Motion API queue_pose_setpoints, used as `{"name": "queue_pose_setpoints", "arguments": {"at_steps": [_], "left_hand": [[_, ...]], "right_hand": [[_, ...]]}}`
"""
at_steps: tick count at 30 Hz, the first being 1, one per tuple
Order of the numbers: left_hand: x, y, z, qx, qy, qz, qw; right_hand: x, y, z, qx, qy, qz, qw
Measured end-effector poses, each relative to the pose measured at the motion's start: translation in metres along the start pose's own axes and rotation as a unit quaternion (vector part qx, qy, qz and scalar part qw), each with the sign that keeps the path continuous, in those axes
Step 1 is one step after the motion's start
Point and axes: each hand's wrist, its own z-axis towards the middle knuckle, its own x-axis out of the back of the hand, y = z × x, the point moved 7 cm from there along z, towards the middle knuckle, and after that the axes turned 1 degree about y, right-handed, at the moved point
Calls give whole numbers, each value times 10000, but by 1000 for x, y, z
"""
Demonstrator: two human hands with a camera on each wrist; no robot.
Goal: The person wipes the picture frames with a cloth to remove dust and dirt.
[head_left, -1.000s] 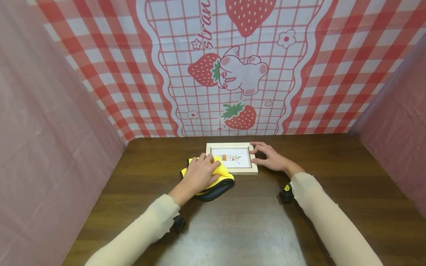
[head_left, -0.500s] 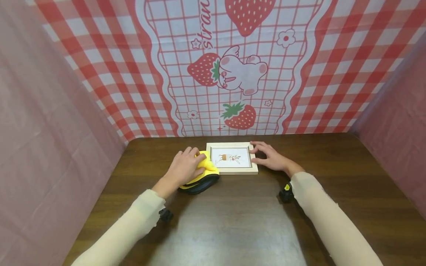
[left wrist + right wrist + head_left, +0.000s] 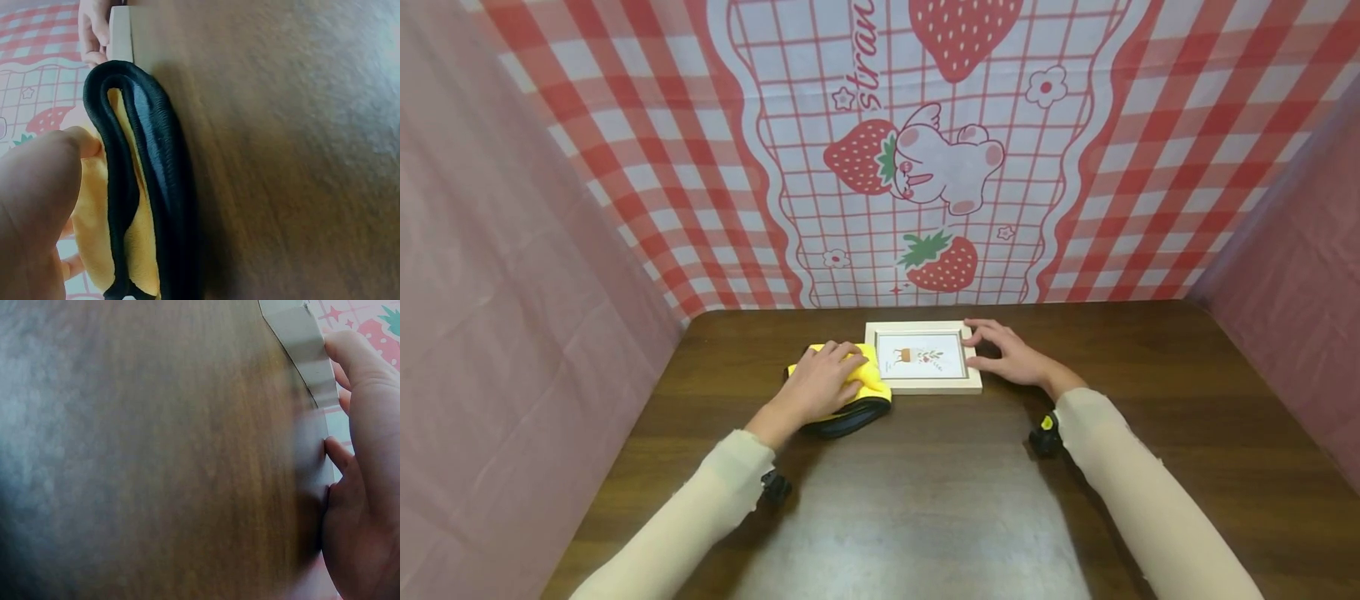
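Observation:
A cream picture frame (image 3: 925, 387) lies flat near the table's far edge, its print showing a small plant-like drawing. My left hand (image 3: 820, 379) grips a folded yellow cloth (image 3: 872, 379) with dark edging, at the frame's left side. The cloth overlaps the frame's lower left corner. In the left wrist view, the thumb lies against the folded cloth (image 3: 94, 206), whose black edge and grey underside face the camera. With curved fingers and thumb, my right hand (image 3: 1011, 358) holds the frame's right side; the right wrist view shows the thumb at the pale frame edge (image 3: 306, 353).
The brown wooden table (image 3: 940, 492) stretches toward me. Behind it hangs a red-and-white checked curtain (image 3: 955, 183) with strawberries, and pinkish cloth walls (image 3: 512, 333) stand on both sides. A small black wrist camera (image 3: 1045, 437) sits under the right sleeve.
My left hand slid the cloth leftward off the frame's picture, uncovering the drawing; over the last half second the cloth spread slightly flatter. My right hand stayed on the frame, which has not moved.

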Motion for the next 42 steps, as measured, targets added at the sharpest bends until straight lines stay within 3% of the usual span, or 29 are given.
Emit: {"name": "queue_pose_setpoints", "arguments": {"at_steps": [9,17,35,42], "left_hand": [[-1,1,1,-206,123,75,9997],[-3,-2,4,-163,37,144,9998],[1,-10,33,15,-211,217,9995],[-2,-17,48,303,-396,206,9985]], "right_hand": [[1,-3,-1,101,12,-23,9999],[1,-6,0,196,-8,12,9998],[0,-3,0,89,-12,-58,9999],[2,-3,-2,278,94,10,9996]]}}
